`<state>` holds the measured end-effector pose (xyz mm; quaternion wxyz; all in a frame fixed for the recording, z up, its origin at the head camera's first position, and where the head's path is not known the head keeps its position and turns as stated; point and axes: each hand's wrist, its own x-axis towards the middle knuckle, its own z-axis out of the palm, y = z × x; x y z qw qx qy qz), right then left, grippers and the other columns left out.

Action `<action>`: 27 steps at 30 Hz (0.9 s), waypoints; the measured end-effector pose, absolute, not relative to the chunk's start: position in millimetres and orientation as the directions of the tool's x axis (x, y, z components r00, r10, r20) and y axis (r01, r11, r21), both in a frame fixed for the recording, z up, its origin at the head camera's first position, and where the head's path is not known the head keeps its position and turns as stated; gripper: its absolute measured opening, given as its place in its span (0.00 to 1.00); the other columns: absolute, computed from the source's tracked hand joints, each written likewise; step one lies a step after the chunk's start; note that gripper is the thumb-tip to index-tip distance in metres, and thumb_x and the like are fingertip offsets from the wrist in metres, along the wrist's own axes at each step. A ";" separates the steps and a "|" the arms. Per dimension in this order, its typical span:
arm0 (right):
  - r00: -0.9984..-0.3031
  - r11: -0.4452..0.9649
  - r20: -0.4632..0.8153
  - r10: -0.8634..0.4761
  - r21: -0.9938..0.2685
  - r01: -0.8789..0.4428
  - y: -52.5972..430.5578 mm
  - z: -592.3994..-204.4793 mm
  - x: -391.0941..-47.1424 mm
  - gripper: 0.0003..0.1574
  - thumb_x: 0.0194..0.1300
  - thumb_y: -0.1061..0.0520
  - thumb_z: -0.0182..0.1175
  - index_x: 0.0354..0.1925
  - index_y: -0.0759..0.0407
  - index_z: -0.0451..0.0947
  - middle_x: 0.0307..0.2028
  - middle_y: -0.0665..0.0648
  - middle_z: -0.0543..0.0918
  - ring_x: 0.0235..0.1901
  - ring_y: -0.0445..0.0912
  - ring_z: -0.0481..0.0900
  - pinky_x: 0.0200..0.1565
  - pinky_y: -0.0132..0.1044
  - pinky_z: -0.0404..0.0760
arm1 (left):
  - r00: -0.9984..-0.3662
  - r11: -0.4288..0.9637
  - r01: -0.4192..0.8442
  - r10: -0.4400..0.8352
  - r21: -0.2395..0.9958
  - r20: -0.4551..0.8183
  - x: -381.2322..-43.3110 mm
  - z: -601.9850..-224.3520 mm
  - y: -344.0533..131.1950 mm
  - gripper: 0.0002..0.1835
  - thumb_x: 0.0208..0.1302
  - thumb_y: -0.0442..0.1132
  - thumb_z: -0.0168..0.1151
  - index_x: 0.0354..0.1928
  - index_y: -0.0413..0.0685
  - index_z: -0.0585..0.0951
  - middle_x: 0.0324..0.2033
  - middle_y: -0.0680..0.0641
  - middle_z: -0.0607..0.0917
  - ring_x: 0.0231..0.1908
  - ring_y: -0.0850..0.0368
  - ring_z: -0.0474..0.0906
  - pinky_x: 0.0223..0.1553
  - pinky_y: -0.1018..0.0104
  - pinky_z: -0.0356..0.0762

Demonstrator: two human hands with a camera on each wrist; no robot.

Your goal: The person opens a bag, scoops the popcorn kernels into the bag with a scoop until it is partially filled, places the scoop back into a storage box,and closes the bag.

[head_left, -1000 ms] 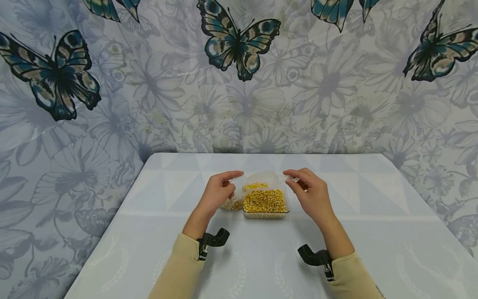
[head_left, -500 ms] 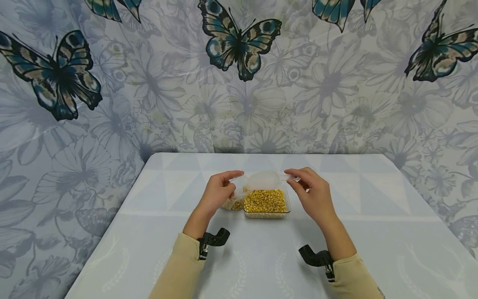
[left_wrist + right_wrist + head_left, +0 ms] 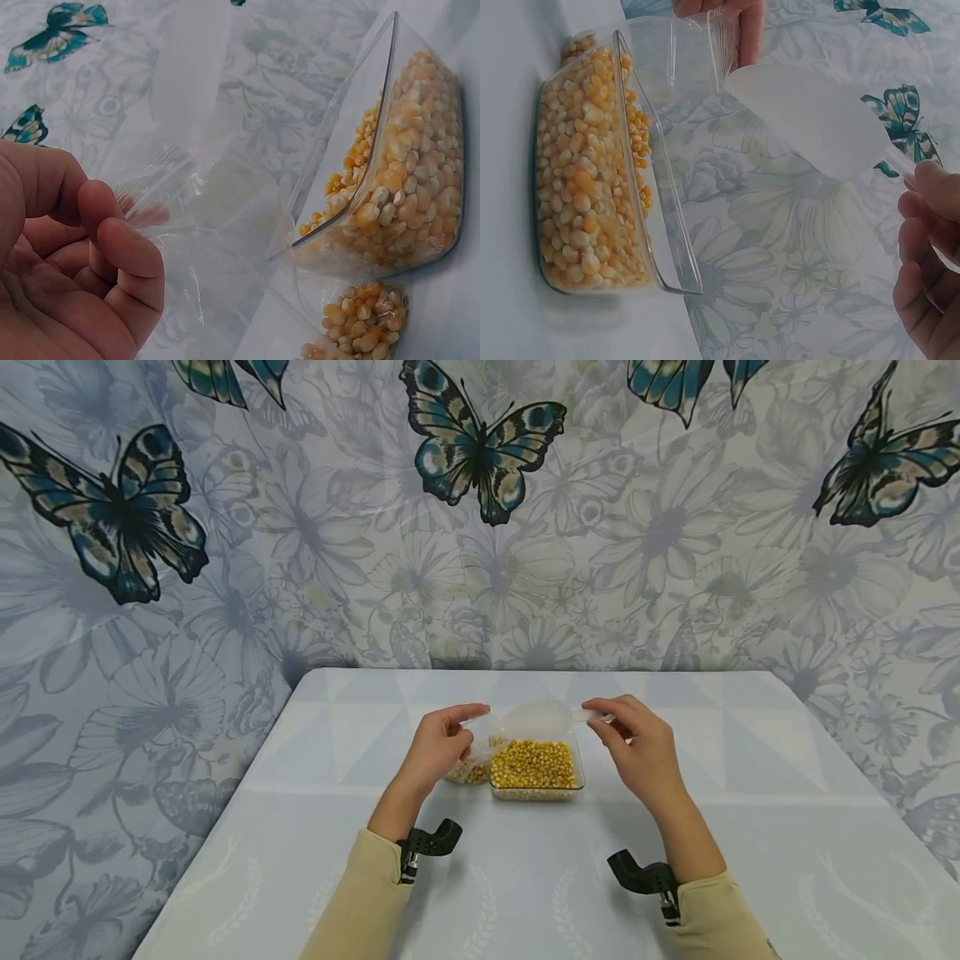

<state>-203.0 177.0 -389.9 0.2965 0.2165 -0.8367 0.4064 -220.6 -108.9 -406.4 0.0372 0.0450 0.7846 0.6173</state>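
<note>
My left hand [image 3: 437, 745] pinches the top edge of a clear zip bag [image 3: 225, 187], thumb against fingers. Corn kernels [image 3: 364, 319] lie at the bag's bottom. Between finger and thumb, my right hand [image 3: 639, 750] holds the thin handle of a milky plastic scoop [image 3: 810, 120]. The scoop's tip is at the bag's mouth, its bowl above the far side of a clear rectangular container [image 3: 536, 792]. That container stands right of the bag, filled with yellow corn kernels [image 3: 532, 764]. In the right wrist view the scoop's smooth surface faces me; whether kernels lie in it is hidden.
A white patterned table [image 3: 337, 877] carries the container and bag near its far part. Behind it hangs a floral wall covering with butterflies [image 3: 483, 447]. Black wrist mounts [image 3: 431, 841] sit on both forearms, and the right mount [image 3: 645, 875] juts inward.
My right hand has moved slightly right with the scoop, whose bowl has tipped up. Yellow kernels seen at the scoop a second ago no longer show there. My left hand stays nearly still.
</note>
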 end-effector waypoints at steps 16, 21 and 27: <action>-0.830 0.678 0.530 -0.177 -0.545 -0.493 203.2 -388.2 -202.5 0.12 0.64 0.63 0.66 0.46 0.53 0.86 0.34 0.49 0.82 0.21 0.34 0.70 0.24 0.29 0.71 | -0.993 0.218 0.025 0.121 0.976 -0.001 -222.8 -412.9 -110.1 0.26 0.66 0.28 0.50 0.59 0.62 0.83 0.18 0.50 0.75 0.32 0.26 0.70 0.21 0.68 0.60; -0.858 0.713 0.464 -0.218 -0.524 -0.465 207.3 -385.5 -201.9 0.10 0.65 0.60 0.66 0.46 0.52 0.86 0.34 0.50 0.82 0.21 0.35 0.67 0.24 0.31 0.68 | -0.992 0.224 0.043 0.127 0.974 0.015 -222.5 -412.2 -112.2 0.26 0.66 0.28 0.49 0.61 0.59 0.82 0.18 0.50 0.74 0.31 0.26 0.70 0.21 0.68 0.59; -0.877 0.759 0.419 -0.235 -0.484 -0.435 206.7 -387.1 -203.7 0.10 0.65 0.58 0.66 0.45 0.50 0.86 0.33 0.48 0.82 0.24 0.35 0.68 0.26 0.32 0.68 | -0.993 0.226 0.044 0.116 0.973 0.018 -221.5 -409.2 -114.0 0.27 0.66 0.28 0.49 0.59 0.63 0.83 0.18 0.50 0.75 0.33 0.24 0.70 0.21 0.68 0.59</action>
